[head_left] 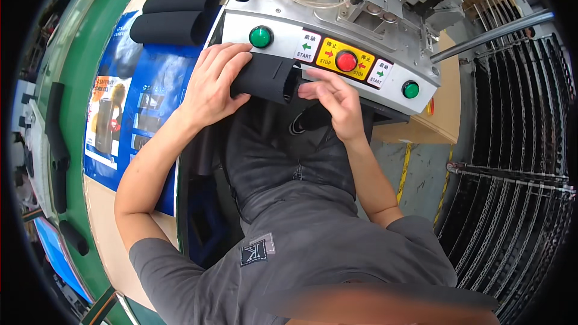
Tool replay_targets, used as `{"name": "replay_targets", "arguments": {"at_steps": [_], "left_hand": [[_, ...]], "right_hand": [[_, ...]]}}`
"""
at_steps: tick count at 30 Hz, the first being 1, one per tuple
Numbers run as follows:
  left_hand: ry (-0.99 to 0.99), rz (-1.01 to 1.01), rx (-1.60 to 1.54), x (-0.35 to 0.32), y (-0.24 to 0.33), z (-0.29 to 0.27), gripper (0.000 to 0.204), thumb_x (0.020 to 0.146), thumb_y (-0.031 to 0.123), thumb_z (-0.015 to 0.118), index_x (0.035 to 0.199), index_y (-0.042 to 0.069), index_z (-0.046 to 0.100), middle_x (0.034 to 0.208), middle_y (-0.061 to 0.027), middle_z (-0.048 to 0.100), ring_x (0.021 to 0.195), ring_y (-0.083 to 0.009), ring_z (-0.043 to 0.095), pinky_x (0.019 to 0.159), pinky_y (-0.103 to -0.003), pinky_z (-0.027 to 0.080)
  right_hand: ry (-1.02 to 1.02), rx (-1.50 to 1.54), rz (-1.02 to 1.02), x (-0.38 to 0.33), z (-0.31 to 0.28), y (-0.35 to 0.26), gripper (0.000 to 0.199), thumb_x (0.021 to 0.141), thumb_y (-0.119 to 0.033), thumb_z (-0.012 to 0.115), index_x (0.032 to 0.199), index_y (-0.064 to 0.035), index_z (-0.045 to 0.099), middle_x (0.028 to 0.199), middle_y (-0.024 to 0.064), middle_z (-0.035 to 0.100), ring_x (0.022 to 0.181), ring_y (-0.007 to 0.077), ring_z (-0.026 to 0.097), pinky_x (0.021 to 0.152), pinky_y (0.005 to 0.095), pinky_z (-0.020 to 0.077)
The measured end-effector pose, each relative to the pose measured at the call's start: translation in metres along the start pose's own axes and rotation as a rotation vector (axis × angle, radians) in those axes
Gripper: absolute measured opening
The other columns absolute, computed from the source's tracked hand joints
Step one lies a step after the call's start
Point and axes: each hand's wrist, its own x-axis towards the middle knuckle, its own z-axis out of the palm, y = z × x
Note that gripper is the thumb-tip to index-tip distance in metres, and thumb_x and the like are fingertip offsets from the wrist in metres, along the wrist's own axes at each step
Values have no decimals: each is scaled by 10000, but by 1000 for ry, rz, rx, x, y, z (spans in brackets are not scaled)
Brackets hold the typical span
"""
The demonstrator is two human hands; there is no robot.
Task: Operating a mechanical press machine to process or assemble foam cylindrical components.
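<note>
A black hollow cylindrical housing (262,77) with a narrow slot in its side lies crosswise in front of the machine's panel. My left hand (212,84) is wrapped round its left end, fingers over the top and thumb below. At the housing's open right end is my right hand (337,101), its fingers stretched toward the rim. Whether those fingertips touch the rim I cannot tell. Just behind the housing, the sloping metal control panel (283,36) carries a green button (261,37) above my left fingers, a red button (347,61) and another green button (410,89).
Several similar black housings (165,27) lie in a row at the back left, beyond a blue printed sheet (135,105) on the bench. Metal fixtures and clear tubing (313,1) sit atop the machine. A cardboard box (442,121) and a wire rack (512,183) stand at the right.
</note>
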Motion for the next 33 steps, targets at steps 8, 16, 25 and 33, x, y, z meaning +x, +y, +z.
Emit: {"name": "replay_targets", "arguments": {"at_steps": [8,16,25,33], "left_hand": [[0,-4,63,-3,-2,3,841,608,73,919,1390,55,612,1460,-113,643,1307,-340,614,1147,-476,474],[1,-30,104,-6,-3,3,848,607,80,928,1393,59,611,1440,-107,644,1295,-322,617,1140,-470,471],[22,-164,-73,-6,-3,7,816,661,62,918,1417,59,610,1411,-139,663,1265,-345,639,1122,-458,507],[28,-189,-115,-7,-6,8,801,693,68,904,1436,56,605,1401,-150,661,1246,-351,646,1104,-443,530]], "right_hand": [[97,-205,7,25,45,-2,331,1099,-56,593,1374,116,658,1135,133,782,993,157,690,928,262,528],[28,-139,-27,41,49,16,376,1134,-47,522,1460,116,615,1294,127,755,1110,141,691,983,238,524],[63,216,-46,36,47,16,324,1095,-74,591,1377,50,691,1194,112,768,981,155,673,897,269,521],[152,-226,-240,53,54,-16,277,1016,-15,680,1283,39,733,1101,102,795,916,144,699,832,261,540]]}}
